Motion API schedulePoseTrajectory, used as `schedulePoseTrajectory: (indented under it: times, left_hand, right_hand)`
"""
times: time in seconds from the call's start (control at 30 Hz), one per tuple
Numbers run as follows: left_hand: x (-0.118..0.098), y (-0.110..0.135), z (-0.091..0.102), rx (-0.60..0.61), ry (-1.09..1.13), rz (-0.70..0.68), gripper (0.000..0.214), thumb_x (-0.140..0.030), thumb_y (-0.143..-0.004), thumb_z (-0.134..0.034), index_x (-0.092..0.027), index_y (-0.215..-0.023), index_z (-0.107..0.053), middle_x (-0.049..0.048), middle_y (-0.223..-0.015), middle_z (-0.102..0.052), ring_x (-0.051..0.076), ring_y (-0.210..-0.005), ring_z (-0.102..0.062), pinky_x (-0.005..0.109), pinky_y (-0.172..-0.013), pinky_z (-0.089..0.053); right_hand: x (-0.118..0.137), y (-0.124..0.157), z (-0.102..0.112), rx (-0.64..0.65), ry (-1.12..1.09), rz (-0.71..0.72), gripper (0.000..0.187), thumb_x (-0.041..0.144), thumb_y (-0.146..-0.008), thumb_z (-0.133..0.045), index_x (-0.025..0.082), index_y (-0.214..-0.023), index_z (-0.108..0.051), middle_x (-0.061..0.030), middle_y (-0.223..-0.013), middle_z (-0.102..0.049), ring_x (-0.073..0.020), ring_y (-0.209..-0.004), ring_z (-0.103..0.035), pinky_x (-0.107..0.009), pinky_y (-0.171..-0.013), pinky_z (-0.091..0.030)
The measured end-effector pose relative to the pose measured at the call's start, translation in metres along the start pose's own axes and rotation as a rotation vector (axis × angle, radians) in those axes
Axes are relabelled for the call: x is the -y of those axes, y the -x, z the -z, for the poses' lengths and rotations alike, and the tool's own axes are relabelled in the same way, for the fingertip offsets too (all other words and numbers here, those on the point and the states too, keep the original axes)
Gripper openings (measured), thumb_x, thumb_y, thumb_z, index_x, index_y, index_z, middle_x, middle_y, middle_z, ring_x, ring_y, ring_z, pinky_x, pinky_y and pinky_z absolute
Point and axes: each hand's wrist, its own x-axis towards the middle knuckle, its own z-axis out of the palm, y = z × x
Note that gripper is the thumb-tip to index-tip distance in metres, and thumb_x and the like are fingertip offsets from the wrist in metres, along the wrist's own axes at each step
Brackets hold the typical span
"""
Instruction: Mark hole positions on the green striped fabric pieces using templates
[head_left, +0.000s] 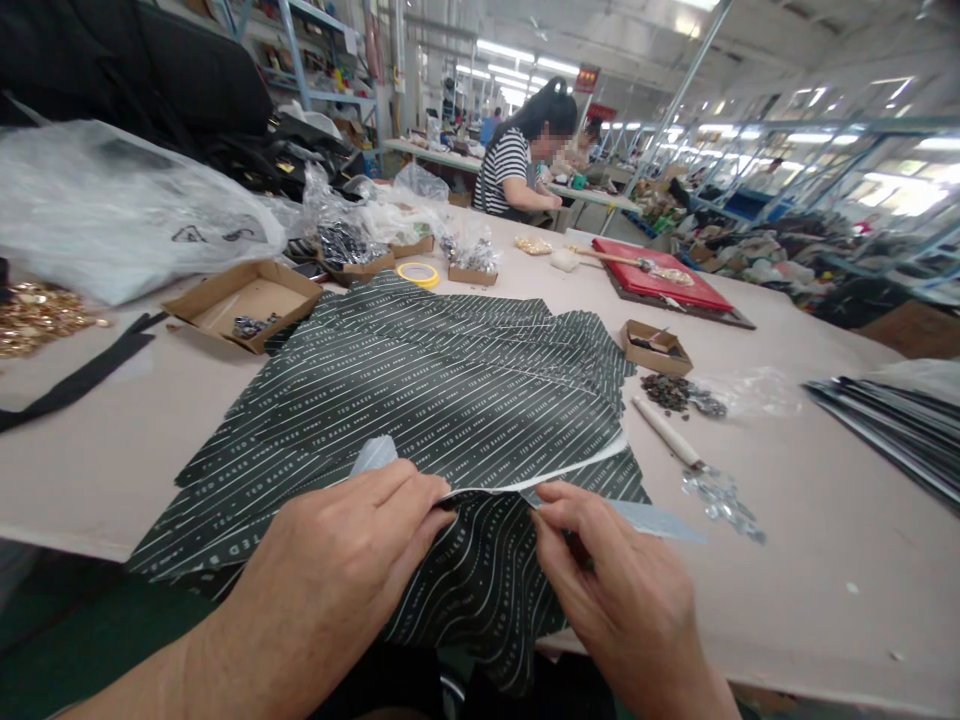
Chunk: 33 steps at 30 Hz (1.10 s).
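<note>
A stack of dark green sheets [442,390] printed with white lettered stripes lies on the pale table [825,560], its near edge hanging over the front. My left hand [352,560] pinches the near edge of the top sheet, fingers closed on it. My right hand [615,580] pinches the same edge a little to the right, where the white underside shows. A pale grey strip [652,520] sticks out beside my right hand.
An open cardboard box [244,300] sits at the left, a smaller box [656,348] at the right by a white-handled tool [667,432] and small metal parts [679,392]. A tape roll [418,273], plastic bags, a red tray [660,280] and a seated person in stripes [517,160] lie beyond.
</note>
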Motion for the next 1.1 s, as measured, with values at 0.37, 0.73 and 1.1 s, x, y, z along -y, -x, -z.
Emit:
schedulePoseTrajectory:
  times: [0.37, 0.73, 1.1]
  left_hand:
    - [0.000, 0.001, -0.004, 0.008, 0.045, 0.008, 0.017, -0.018, -0.105, -0.042, -0.020, -0.101, -0.059, -0.0012, -0.081, -0.059, 0.018, -0.071, -0.061, 0.035, -0.063, -0.043]
    - [-0.001, -0.001, -0.008, 0.010, 0.065, 0.047, 0.015, -0.019, -0.104, -0.044, -0.021, -0.103, -0.058, -0.0017, -0.083, -0.062, 0.018, -0.073, -0.063, 0.034, -0.062, -0.046]
    - [-0.006, -0.004, -0.017, 0.001, 0.085, 0.014, 0.018, -0.018, -0.105, -0.043, -0.020, -0.098, -0.059, -0.0022, -0.079, -0.058, 0.017, -0.069, -0.060, 0.034, -0.062, -0.044]
  right_hand:
    - [0.000, 0.000, -0.002, 0.034, -0.181, -0.143, 0.013, 0.023, -0.092, -0.068, 0.021, -0.082, -0.060, 0.0053, -0.070, -0.065, -0.0093, -0.061, -0.066, -0.020, -0.060, -0.049]
    - [-0.004, -0.001, -0.007, -0.025, -0.151, -0.136, 0.010, 0.018, -0.089, -0.072, 0.019, -0.081, -0.066, 0.0029, -0.073, -0.068, -0.0113, -0.068, -0.066, -0.023, -0.066, -0.049]
    - [0.004, 0.000, 0.000, 0.175, 0.051, -0.095, 0.023, 0.028, -0.101, -0.054, 0.020, -0.116, -0.070, -0.0076, -0.105, -0.076, -0.0183, -0.075, -0.074, -0.028, -0.055, -0.055]
